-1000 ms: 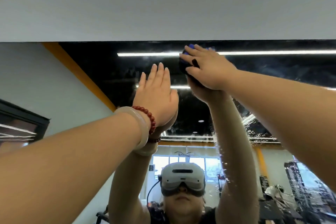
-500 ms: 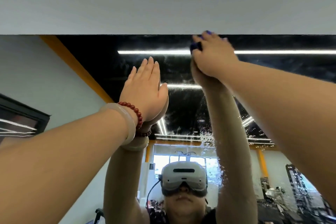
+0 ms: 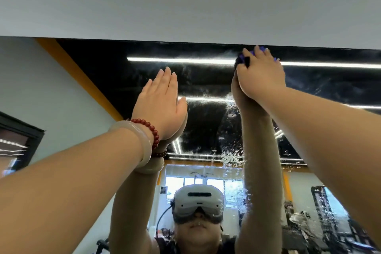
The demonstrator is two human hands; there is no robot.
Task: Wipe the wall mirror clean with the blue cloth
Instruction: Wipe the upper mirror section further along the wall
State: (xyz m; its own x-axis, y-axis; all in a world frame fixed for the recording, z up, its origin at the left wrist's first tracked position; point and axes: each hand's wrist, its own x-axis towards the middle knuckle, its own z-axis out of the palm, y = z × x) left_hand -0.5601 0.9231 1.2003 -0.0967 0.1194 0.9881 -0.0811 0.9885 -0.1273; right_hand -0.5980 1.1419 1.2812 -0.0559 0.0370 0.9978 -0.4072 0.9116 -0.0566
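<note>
The wall mirror (image 3: 202,80) fills the lower two thirds of the head view, its top edge meeting a grey wall. My right hand (image 3: 260,74) presses a bunched blue cloth (image 3: 241,60) against the glass just under that top edge; only small bits of cloth show between my fingers. My left hand (image 3: 159,105) lies flat on the mirror, fingers together and pointing up, lower and to the left, holding nothing. Water droplets and smears (image 3: 233,156) cling to the glass below my right hand.
The grey wall (image 3: 185,0) above the mirror is bare. The mirror reflects my arms, a headset, ceiling light strips, a window and gym equipment at the lower right. A pale bangle and a red bead bracelet (image 3: 151,130) ring my left wrist.
My right hand has slid the cloth up to the mirror's top edge and then to the right along it. My left hand stays flat on the glass.
</note>
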